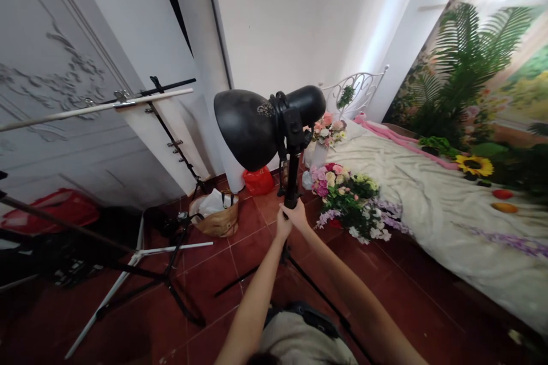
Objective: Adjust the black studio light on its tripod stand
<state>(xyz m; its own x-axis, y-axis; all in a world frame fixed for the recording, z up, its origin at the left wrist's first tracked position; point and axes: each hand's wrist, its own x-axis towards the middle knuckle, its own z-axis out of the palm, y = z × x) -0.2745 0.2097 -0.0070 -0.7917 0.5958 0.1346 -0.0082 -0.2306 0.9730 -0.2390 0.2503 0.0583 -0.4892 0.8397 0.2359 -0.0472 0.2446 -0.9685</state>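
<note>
In the middle of the head view a black studio light with a bowl-shaped reflector sits on top of a black light stand. The reflector faces left and down. My left hand and my right hand are both wrapped round the stand's column just below the lamp, close together and touching. Parts of the fingers are hidden behind the column. Below my hands the stand's spread legs rest on the red tiled floor.
To the left are another black stand with a white crossbar and a white-legged stand. A woven basket and red bag lie near the wall. At right, artificial flowers lie beside a cream-covered bed.
</note>
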